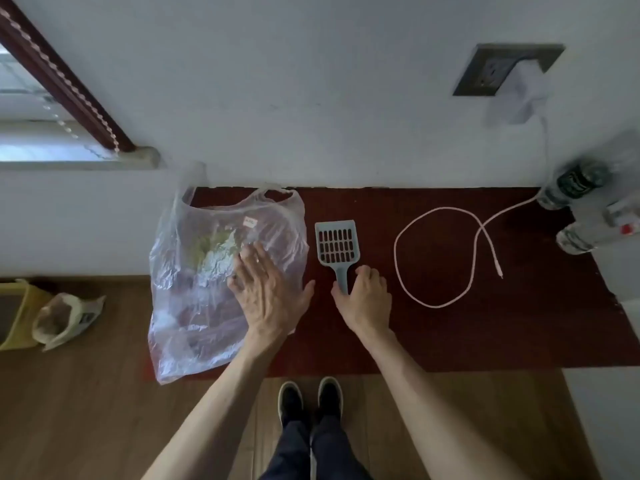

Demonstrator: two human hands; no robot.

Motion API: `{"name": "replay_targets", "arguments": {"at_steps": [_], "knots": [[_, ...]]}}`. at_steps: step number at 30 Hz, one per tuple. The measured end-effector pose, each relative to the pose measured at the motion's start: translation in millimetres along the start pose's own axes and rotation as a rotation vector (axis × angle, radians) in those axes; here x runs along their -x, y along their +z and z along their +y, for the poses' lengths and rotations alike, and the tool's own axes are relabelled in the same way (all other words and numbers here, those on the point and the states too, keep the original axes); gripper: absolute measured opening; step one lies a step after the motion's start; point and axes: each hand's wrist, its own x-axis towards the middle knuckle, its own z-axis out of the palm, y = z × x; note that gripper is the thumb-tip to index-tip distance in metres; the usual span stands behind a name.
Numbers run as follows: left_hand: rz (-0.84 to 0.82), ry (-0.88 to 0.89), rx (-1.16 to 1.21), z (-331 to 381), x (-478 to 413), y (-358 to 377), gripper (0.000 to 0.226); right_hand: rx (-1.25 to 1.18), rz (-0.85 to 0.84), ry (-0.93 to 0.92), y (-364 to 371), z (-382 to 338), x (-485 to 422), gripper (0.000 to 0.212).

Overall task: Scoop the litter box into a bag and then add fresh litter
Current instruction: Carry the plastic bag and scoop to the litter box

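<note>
**Pick-up stage, no scooping yet**

At the gathering step, by the look of it. Pressing down on the plastic bag [194, 289] with the left hand [266, 292], fingers straight and spread. Curling the right hand [363, 296] round the handle of the scoop [337, 242], with its blade flat on the red table [450, 341]. Reaching forward with both forearms, wrists low. Next, probably: bunching the slack film, then carrying both to the yellow litter box [12, 317] (floor, far left, beside an open litter sack [59, 320]).
</note>
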Motion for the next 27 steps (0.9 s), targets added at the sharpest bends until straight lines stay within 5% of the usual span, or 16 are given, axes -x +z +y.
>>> {"name": "replay_targets", "arguments": {"at_steps": [6,12,20,27], "knots": [[-0.066,-0.026,-0.003,2,-15,9,0.115,0.005,0.002,0.082,10,-5,-7,0.049],[-0.058,-0.005,-0.007,-6,-24,15,0.074,-0.041,-0.015,0.067,18,-4,-12,0.032],[0.068,0.065,0.06,-37,-25,-2,0.041,-0.167,-0.102,0.039,14,1,-9,0.017],[0.196,0.02,0.107,-76,-25,-27,0.034,-0.241,-0.122,-0.076,4,-4,9,0.01]]}}
